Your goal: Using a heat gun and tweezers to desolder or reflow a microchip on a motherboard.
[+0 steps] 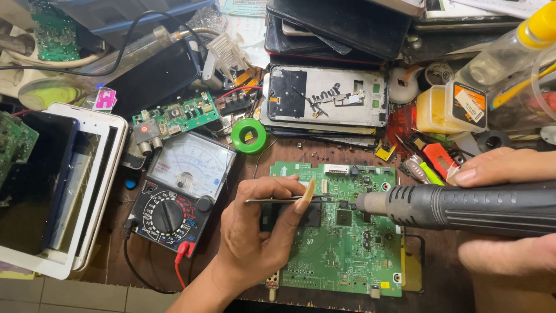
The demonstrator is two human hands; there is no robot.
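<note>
A: Nearest the camera, entry one. Left hand over the near-left part of the green circuit board, fingers pinched shut on thin metal tweezers. Tweezers lie almost level, tips pointing right across the board toward the black chips at its middle.

B: And the right hand?

A: Right hand at the right edge, wrapped round the dark ribbed handle of a hot-air tool. Thumb along the top, fingers curled below. Metal nozzle points left, hanging over the board just right of the tweezer tips. Cannot tell whether nozzle and board touch.

B: Board position?

A: Flat on the brown wooden bench, near centre, its near edge close to the bench edge.

B: Further out, left side?

A: Analogue multimeter just left of the board, black dial, red and black leads plugged in at its near end. Beyond that to the left, a white tablet frame, screen side dark.

B: Behind the board?

A: Green tape roll, a small green board with connectors, then an opened phone chassis lying on a stack of dark panels. Right of it, a yellowish tub and a clear bottle with yellow cap. An orange cutter sits between the tub and the right hand.
</note>
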